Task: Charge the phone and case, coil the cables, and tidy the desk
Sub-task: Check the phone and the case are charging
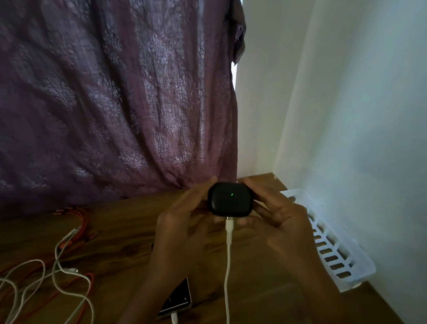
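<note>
A black earbud case [230, 199] with a small green light lit is held above the wooden desk [131, 232] between both hands. My left hand [180, 225] grips its left side and my right hand [279, 217] grips its right side. A white cable [228, 264] is plugged into the case's underside and runs down toward me. The phone [178, 300] lies on the desk, partly hidden under my left forearm, with another white plug [175, 319] at its near end. Loose white cables [73, 278] and orange cables [76, 225] sprawl across the desk's left part.
A white slotted plastic tray [333, 243] stands along the white wall at the right. A purple patterned curtain [106, 91] hangs behind the desk and touches its far edge.
</note>
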The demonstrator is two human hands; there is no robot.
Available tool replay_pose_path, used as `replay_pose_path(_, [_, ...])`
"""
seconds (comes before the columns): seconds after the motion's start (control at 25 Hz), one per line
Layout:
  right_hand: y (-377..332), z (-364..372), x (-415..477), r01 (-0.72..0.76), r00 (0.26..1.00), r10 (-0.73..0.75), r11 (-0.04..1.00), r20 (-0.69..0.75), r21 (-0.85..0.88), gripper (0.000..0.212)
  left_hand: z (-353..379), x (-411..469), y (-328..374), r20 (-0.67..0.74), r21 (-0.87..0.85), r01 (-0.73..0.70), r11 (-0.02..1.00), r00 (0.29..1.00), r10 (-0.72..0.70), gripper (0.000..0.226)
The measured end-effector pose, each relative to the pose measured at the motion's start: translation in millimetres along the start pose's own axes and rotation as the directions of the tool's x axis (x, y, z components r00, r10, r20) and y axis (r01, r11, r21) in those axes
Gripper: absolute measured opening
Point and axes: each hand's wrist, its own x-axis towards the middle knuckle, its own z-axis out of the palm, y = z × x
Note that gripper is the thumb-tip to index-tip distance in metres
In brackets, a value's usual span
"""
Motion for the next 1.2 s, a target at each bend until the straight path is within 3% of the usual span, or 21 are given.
replay_pose_path(0.08, [-13,2,0,0.083,0.992,-0.086,0.996,-0.088,-0.033,0.054,-7,2,12,-0.037,-0.014,-0.046,0.999,0.998,0.045,0.067])
replay_pose_path(0.32, [-33,5,2,0.114,0.992,-0.113,0.993,-0.06,0.017,0.056,-20,4,32,-0.095,-0.026,-0.117,0.993,0.989,0.114,0.065])
replay_pose_path(0.76, [-40,10,-2,0.172,0.982,-0.171,0.985,-0.085,0.002,0.052,-23,1,33,-0.09,-0.019,-0.113,0.993,0.99,0.111,0.065])
replay_pose_path(1.2, [-38,7,-7,0.141,0.989,-0.138,0.989,-0.055,0.052,0.06,-22,-4,34,-0.074,-0.01,-0.082,0.997,0.994,0.081,0.063])
